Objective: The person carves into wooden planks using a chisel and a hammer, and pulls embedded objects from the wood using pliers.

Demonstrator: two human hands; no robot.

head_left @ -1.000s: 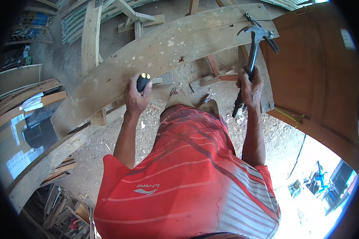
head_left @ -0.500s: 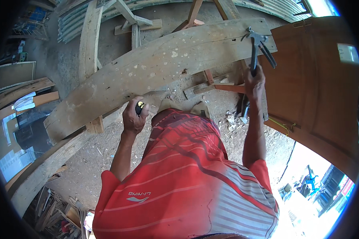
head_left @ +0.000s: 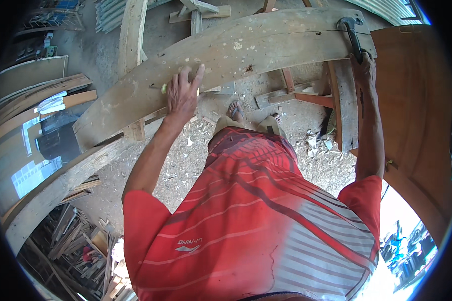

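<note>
My right hand (head_left: pixel 365 70) is closed round the handle of a claw hammer (head_left: pixel 352 34), whose head is over the far right end of a long, curved wooden plank (head_left: pixel 221 50). My left hand (head_left: pixel 182 95) lies over the plank's near edge, left of its middle. The fingers are curled on a tool with a yellow-green handle (head_left: pixel 163 89). Most of that tool is hidden under the hand, so I cannot tell its exact kind. The plank has pale spots, a long crack and a dark knot.
Wooden trestle legs (head_left: pixel 344 105) stand under the plank's right part, and an upright beam (head_left: pixel 132 40) is at its left. A brown panelled door (head_left: pixel 412 110) leans on the right. A thick timber (head_left: pixel 70 188) and scrap wood (head_left: pixel 80 231) lie at lower left. Wood chips litter the ground.
My left hand has moved up from the plank's near edge onto its face. The hammer has come down from a blurred, raised position to the plank's right end. The whole view has shifted.
</note>
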